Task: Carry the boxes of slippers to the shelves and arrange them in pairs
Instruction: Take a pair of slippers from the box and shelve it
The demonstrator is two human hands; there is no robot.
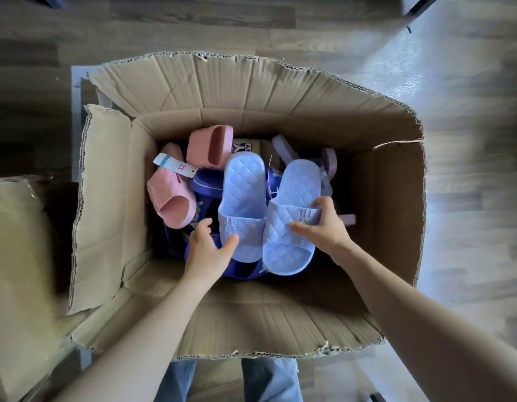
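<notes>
Inner carton (246, 145) label shows a bold "Y" (other letters cut off).

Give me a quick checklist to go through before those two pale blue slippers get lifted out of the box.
1. Right hand grips the right blue slipper by its strap: ok.
2. Left hand grips the left blue slipper: not ok; the thumb touches it, the fingers are not closed.
3. Both slippers match in colour and quilted pattern: ok.
4. Nothing lies on top of them: ok.
5. Box flaps folded open, out of the way: ok.
6. Slippers tied together or loose: cannot tell.
</notes>
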